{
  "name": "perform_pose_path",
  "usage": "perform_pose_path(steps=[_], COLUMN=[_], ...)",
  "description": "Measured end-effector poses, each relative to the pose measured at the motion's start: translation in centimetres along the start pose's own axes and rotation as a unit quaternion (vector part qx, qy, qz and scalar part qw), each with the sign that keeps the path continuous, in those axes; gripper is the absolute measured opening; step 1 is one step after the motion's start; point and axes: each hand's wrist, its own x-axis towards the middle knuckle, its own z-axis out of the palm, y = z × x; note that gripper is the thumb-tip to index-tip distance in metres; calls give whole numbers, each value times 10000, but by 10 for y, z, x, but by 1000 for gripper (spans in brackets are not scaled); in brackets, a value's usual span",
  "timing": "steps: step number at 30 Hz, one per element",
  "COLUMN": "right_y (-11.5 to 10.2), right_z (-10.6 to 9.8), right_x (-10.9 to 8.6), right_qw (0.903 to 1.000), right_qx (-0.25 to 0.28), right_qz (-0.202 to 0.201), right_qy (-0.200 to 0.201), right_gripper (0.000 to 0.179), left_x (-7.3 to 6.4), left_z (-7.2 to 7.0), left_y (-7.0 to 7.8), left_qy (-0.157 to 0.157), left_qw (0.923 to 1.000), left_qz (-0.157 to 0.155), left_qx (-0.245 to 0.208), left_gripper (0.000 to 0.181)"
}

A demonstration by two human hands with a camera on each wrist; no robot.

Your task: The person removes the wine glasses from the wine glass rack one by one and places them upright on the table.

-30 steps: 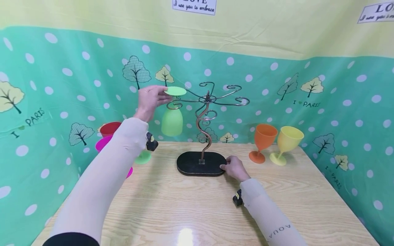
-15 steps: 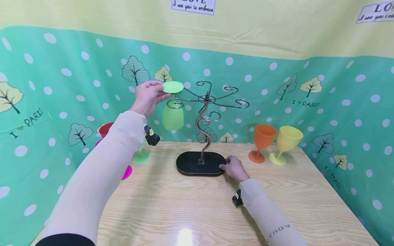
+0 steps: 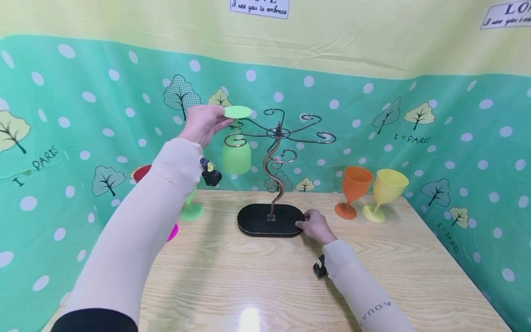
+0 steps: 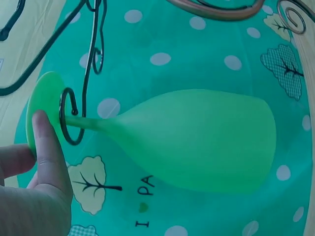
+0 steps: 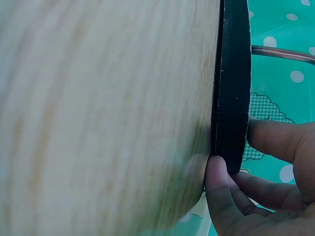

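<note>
In the head view my left hand (image 3: 203,123) pinches the foot of a light green goblet (image 3: 237,160), which hangs upside down at the front-left arm of a metal stemware rack (image 3: 283,188). Seen from the left wrist, that goblet's stem (image 4: 96,124) passes at the arm's curled hook (image 4: 74,141), with the foot on the hook's other side. Thumb and fingers of my right hand (image 3: 317,227) grip the right end of the rack's black oval base (image 3: 253,222). The right wrist view shows the base edge (image 5: 232,88) between thumb and fingers.
An orange goblet (image 3: 356,182) and a yellow goblet (image 3: 389,186) stand upright at the back right of the wooden table (image 3: 232,276). Behind my left arm, a red goblet (image 3: 141,173), a magenta foot (image 3: 173,232) and another green goblet (image 3: 191,212) are partly hidden.
My left hand has risen a little with the green goblet, and shifted slightly left and then back right. The rack's lower curl has shifted; my right hand stays on the base.
</note>
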Motion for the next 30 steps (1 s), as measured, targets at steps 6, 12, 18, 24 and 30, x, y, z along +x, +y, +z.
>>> perform_pose_path(steps=[6,12,18,24,30], right_y=[-1,-2,-5,-5,-3], right_z=[0,-1,-2,-2,-3], right_x=[0,0,-1,0,-1], right_qw=[10000,10000,10000,9999,9999], right_qx=[14,-33,-42,-11,49], right_qz=[-30,-6,23,109,108], right_qy=[-27,-51,-67,-85,-113], right_gripper=[40,38,34,38,38], left_x=[-5,-9,-12,-15,-22], left_z=[9,13,8,0,-2], left_y=[0,-1,-1,0,-3], left_qy=[-79,-104,-307,-551,-678], left_qw=[9997,9997,9994,9977,9974], left_qz=[107,127,-9,-116,-137], left_qx=[184,188,-147,-388,-225], left_gripper=[37,34,39,41,39])
